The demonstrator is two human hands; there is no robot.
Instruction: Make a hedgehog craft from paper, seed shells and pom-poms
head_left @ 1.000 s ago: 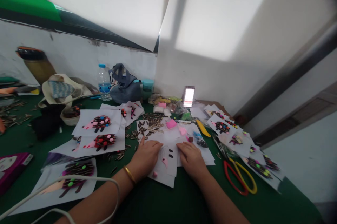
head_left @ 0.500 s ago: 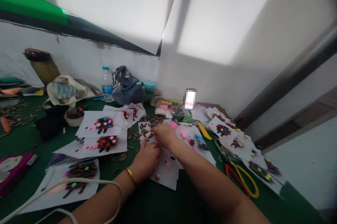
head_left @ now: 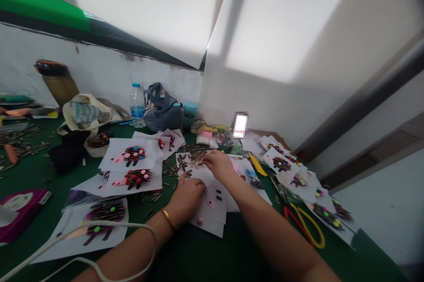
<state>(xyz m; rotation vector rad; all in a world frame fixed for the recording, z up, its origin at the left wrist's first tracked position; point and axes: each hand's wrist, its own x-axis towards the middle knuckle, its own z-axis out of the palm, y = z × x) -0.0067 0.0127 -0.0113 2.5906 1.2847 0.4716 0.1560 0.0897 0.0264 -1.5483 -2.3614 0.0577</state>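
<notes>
A white sheet (head_left: 215, 220) with pink clay pieces and two dark strips lies at the centre of the green table. My left hand (head_left: 187, 200) rests on its left side, fingers apart. Above the sheet my right hand (head_left: 218, 166) has thumb and fingertips pinched together near a pile of sunflower seeds (head_left: 196, 155); whatever is between the fingertips is too small to name. More seeds (head_left: 182, 163) lie on white paper just beyond my left hand. Finished-looking hedgehog pictures (head_left: 134, 154) with seed spines and coloured balls lie to the left.
Yellow and red scissors (head_left: 306, 224), a yellow cutter (head_left: 257, 165) and more hedgehog pictures (head_left: 281, 163) lie at the right. Behind are a water bottle (head_left: 137, 107), a blue bag (head_left: 162, 112) and a lit phone (head_left: 240, 125). A white cable (head_left: 132, 224) crosses the lower left.
My right hand has moved right, away from my left hand, uncovering seeds and more of the sheet, including two dark strips. My left hand stays on the paper. The view has shifted slightly.
</notes>
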